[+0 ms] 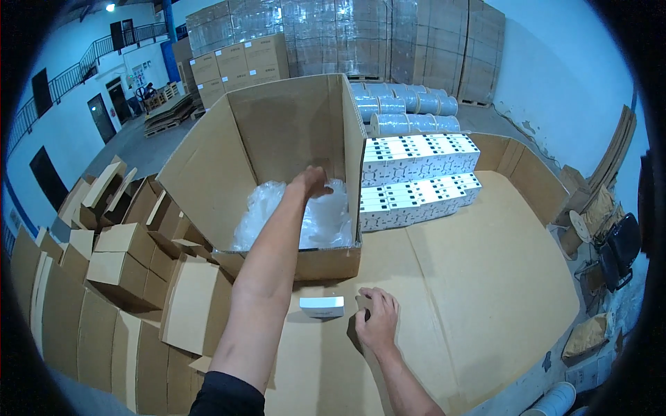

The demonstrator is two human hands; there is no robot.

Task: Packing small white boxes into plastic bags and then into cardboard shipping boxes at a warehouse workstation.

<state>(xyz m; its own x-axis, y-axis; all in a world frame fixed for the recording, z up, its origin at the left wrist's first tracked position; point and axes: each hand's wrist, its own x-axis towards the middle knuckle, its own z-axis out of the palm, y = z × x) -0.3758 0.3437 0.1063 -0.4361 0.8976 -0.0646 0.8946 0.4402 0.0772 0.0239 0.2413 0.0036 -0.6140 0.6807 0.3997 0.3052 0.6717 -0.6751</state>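
Note:
My left arm reaches forward into a large open cardboard box (288,267). Over the clear plastic bags (267,208) heaped inside it is my left hand (312,182); its fingers point down and away, and whether they grip a bag cannot be made out. On the cardboard-covered table, just in front of the large box, lies a small white box (322,307). To the right of it rests my right hand (378,319), open, with thumb and fingers apart and nothing between them. A gap separates this hand from the small box.
Stacked white printed boxes (416,201) stand right of the large box. Many open brown cartons (125,270) crowd the left side. A cardboard wall (520,166) edges the table at the back right. Wrapped spools (409,104) and wrapped pallets of cartons (312,41) stand behind.

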